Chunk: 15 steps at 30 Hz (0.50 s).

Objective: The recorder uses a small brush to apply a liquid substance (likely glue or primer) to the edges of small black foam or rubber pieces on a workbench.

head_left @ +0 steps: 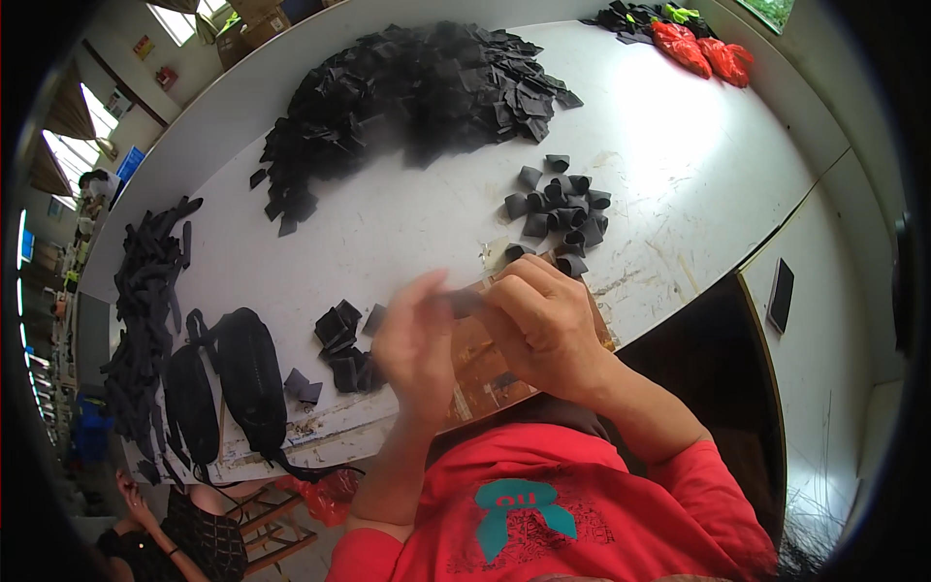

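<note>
Both my hands are close together over a brown board (482,376) at the table's near edge. My right hand (551,325) is closed, its fingers pinching a small dark piece of material (465,304). Motion smears my left hand (415,344) at the piece's other end, so its grip cannot be made out. Just beyond my right hand lies a cluster of black pieces curled into short loops (574,209). Several folded black pieces (339,328) lie left of my left hand.
A large heap of flat black pieces (417,92) covers the far table. Black strips (145,291) and black pouches (250,373) lie at left. Red plastic bags (684,48) sit far right, a dark phone-like slab (781,296) nearer. Another person's hand (136,500) shows lower left, beside a wooden stool (276,529).
</note>
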### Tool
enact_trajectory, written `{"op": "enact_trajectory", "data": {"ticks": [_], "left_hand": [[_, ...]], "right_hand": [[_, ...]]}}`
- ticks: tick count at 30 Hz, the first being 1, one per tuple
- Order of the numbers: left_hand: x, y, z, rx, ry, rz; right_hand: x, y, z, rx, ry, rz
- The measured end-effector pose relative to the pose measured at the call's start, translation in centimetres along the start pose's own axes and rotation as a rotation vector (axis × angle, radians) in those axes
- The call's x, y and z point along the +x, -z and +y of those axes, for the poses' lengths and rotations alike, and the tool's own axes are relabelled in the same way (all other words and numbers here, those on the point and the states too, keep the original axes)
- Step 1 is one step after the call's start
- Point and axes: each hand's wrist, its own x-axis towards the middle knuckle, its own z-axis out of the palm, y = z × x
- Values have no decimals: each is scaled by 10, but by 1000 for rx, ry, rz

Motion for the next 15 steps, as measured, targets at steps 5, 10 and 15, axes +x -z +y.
{"op": "enact_trajectory", "data": {"ticks": [5,10,15], "left_hand": [[-31,-1,10,-80,-173,96],[-48,-8,12,-112,152,-45],[-58,-1,-7,-121,228,-37]], "right_hand": [[-18,23,-15,827,-593,137],[-55,0,-13,1313,-1026,111],[-74,-13,-11,1311,-1130,39]]}}
